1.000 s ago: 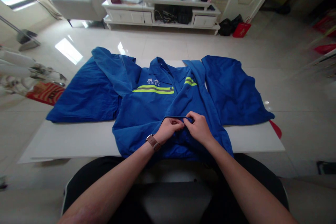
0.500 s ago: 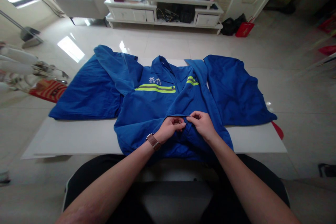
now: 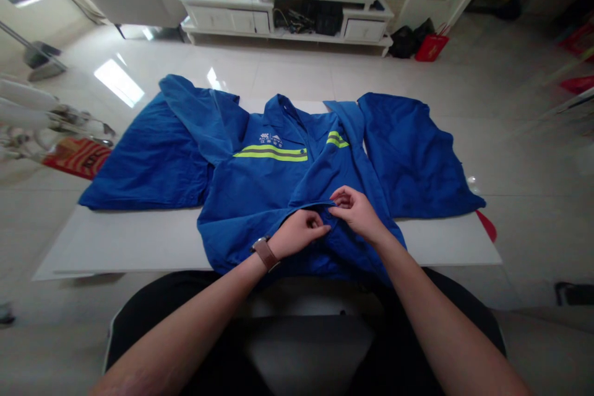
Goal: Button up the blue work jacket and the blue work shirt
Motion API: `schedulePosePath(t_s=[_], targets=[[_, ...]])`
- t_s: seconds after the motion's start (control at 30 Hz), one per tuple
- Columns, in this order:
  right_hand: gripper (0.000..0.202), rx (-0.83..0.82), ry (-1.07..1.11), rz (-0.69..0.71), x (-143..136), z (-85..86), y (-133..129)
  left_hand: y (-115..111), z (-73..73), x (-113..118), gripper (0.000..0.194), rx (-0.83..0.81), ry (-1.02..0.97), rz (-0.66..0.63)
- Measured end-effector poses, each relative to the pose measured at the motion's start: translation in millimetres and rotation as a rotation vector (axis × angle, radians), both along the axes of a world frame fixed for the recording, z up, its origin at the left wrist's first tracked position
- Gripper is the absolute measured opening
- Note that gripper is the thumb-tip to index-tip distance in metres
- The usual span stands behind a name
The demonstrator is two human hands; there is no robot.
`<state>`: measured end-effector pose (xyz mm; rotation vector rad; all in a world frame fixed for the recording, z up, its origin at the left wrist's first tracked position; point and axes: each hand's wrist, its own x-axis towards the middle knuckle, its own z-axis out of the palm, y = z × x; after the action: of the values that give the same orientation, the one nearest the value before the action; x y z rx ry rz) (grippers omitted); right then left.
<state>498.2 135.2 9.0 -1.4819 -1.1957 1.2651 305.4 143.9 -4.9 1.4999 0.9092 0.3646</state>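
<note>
Blue jacket (image 3: 260,182) touches the left hand (image 3: 299,233), thumb and fingers apart, and the right hand (image 3: 357,213), its grip unclear.

On the desk (image 3: 139,244) the jacket (image 3: 260,182) lies between the left garment (image 3: 143,164) (partly under the jacket's sleeve (image 3: 197,114)) and the right garment (image 3: 413,158); behind stands the cabinet (image 3: 227,20).

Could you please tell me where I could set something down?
The white table shows bare front strips left and right of the work jacket, bordered by the left garment and right garment. The middle is crowded: jacket, left hand, right hand.
</note>
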Motion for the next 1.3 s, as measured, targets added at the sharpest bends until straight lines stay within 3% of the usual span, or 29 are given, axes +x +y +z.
schedulePosePath(t_s=[0.1,0.13,0.2,0.3,0.33,0.4,0.5,0.6,0.67,0.73,0.8,0.87,0.93,1.0,1.07,1.17,1.23,1.3], targets=[[0.029,-0.026,0.022,0.035,-0.2,4.9,-2.4,3.4,27.8,-28.2,0.036,0.042,0.173,-0.33],[0.028,-0.036,0.031,0.057,-1.3,7.2,-4.0,5.9,35.8,-39.6,0.038,0.044,0.194,-0.374],[0.028,-0.054,0.047,0.11,-4.5,11.9,-7.9,11.1,46.4,-60.7,0.045,0.156,0.261,-0.286],[0.029,-0.082,0.063,0.201,-9.2,18.1,-13.8,12.2,47.2,-78.9,0.041,0.483,0.444,-0.028],[0.03,-0.091,0.068,0.23,-10.1,19.7,-15.5,10.2,44.6,-81.3,0.034,0.559,0.491,-0.013],[0.031,-0.11,0.07,0.303,-11.0,21.7,-18.3,4.1,38.4,-83.9,0.02,0.621,0.541,-0.115],[0.033,-0.197,0.067,0.546,-14.5,19.8,-24.4,-6.4,30.7,-89.4,0.02,0.486,0.573,-0.401],[0.037,-0.374,0.099,0.909,-27.8,8.2,-36.7,-18.4,24.5,-96.7,0.019,0.166,0.705,-0.668],[0.044,-0.463,0.105,1.093,-40.2,-4.5,-47.0,-27.1,19.4,-98.5,0.019,0.041,0.875,-0.753],[0.049,-0.504,0.082,1.185,-49.9,-17.0,-54.7,-33.1,13.9,-97.3,0.025,-0.039,0.944,-0.787],[0.046,-0.481,0.03,1.134,-53.1,-25.4,-56.4,-33.4,8.7,-95.2,0.036,-0.129,0.815,-0.8],[0.031,-0.319,-0.107,0.925,-49.4,-28.2,-51.5,-27.5,3.4,-93.4,0.036,-0.141,0.627,-0.72],[0.016,-0.072,-0.306,0.678,-42.3,-27.5,-43.1,-17.7,-3.7,-90.7,0.027,-0.037,0.509,-0.514],[0.013,0.108,-0.469,0.527,-36.1,-26.2,-35.3,-7.9,-13.6,-84.9,0.019,0.021,0.422,-0.266],[0.014,0.185,-0.556,0.482,-33.5,-26.1,-30.5,-1.2,-24.9,-74.5,0.019,-0.04,0.301,-0.082],[0.026,0.319,-0.629,0.476,-35.8,-26.7,-28.4,-1.4,-37.0,-52.6,0.019,-0.156,0.069,0.095],[0.029,0.416,-0.648,0.417,-38.1,-24.6,-28.1,-8.7,-38.0,-37.4,0.027,-0.067,-0.009,0.171],[0.024,0.45,-0.657,0.274,-38.3,-19.4,-27.1,-19.2,-33.6,-24.8,0.04,0.158,0.033,0.146]])
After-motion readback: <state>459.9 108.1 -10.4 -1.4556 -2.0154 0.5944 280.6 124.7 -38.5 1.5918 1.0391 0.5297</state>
